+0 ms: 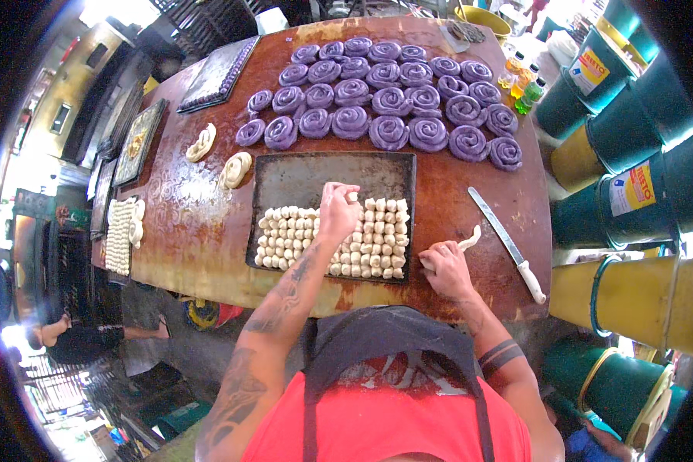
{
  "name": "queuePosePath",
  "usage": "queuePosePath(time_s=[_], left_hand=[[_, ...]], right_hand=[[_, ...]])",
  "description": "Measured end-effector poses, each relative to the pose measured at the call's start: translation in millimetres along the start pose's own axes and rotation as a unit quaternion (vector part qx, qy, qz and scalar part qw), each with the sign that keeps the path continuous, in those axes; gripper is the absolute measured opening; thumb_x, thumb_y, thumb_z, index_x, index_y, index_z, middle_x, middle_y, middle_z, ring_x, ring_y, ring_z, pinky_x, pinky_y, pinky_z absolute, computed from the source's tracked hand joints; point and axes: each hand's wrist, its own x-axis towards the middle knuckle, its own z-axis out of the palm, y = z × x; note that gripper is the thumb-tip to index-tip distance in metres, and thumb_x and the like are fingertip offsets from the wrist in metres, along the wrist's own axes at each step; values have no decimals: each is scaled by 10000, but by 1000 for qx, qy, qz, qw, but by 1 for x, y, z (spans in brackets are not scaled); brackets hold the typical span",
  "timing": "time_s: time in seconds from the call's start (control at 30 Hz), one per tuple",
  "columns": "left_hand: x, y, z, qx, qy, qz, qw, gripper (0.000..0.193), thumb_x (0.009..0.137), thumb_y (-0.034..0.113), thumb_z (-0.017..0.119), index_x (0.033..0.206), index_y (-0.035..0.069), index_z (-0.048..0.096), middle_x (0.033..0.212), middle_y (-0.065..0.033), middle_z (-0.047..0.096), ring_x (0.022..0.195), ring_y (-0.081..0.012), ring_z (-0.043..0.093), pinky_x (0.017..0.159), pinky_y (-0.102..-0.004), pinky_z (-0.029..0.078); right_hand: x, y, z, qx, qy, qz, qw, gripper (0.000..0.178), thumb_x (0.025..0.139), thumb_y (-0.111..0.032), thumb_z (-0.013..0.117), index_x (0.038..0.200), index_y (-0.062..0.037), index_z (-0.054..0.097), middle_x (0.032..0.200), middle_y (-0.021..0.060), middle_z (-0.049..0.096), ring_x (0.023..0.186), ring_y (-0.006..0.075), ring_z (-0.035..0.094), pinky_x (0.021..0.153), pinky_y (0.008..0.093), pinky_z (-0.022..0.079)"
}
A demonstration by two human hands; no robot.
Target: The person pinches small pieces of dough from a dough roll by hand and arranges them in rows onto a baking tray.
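Note:
A dark metal baking tray (285, 175) lies before me, its near part filled with rows of small pale dough balls (292, 235). Over these rows reaches my left hand (339, 212), its fingers closed on a small dough piece (352, 197) near the end of an unfinished row. My right hand (445, 269) rests on the table just right of the tray, with its fingers curled round a strip of pale dough (471, 237). One end of the strip sticks out past the fingers; the palm side is hidden. To the right lies a long knife (508, 245) with a white handle.
Purple dough coils (389, 102) cover the far side of the wooden table (185, 246). Two pale dough coils (236, 169) lie left of the tray. Bottles (529, 95) stand at the far right corner. Green and yellow drums (631, 204) line the right side; a filled tray (222, 73) sits far left.

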Motion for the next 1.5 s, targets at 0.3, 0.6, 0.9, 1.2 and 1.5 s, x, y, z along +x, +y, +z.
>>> queuePosePath(time_s=[0.3, 0.6, 0.9, 1.2, 1.5], left_hand=[[-16, 48, -1, 48, -53, 28, 997, 255, 870, 154, 734, 1100, 45, 728, 1146, -175, 682, 1072, -344, 645, 983, -457, 513], [-41, 131, 6, -205, -332, 1, 921, 288, 919, 187, 776, 1153, 25, 728, 1076, -112, 746, 973, -215, 705, 886, -349, 564], [-40, 101, 14, -237, -372, -252, 862, 197, 874, 146, 755, 1040, 40, 765, 862, -49, 748, 749, -109, 677, 708, -295, 562], [2, -14, -12, -13, -43, -87, 995, 217, 807, 84, 706, 1014, 28, 739, 1095, -149, 690, 1035, -321, 657, 950, -402, 529], [-20, 80, -8, -101, -115, 11, 988, 243, 889, 136, 716, 1115, 50, 744, 1065, -173, 692, 1018, -333, 656, 904, -437, 533]], right_hand=[[20, 0, -38, 300, 36, 331, 894, 238, 860, -213, 828, 914, -50, 662, 913, 81, 716, 862, 147, 653, 779, 316, 536], [22, -19, -6, 318, 78, 258, 909, 248, 857, -59, 699, 1102, -26, 677, 1062, 142, 705, 981, 216, 680, 853, 343, 545], [25, -26, -17, 255, 53, 214, 942, 165, 912, -63, 766, 1035, 7, 682, 715, 19, 629, 724, 97, 586, 691, 269, 506], [1, -1, -8, -13, -25, 3, 1000, 159, 856, -271, 770, 892, -119, 743, 1017, 92, 703, 1013, 342, 631, 935, 466, 503], [17, 4, -22, 343, 40, 277, 897, 167, 1022, -177, 629, 1051, -15, 602, 826, -7, 595, 767, 89, 530, 672, 285, 461]])
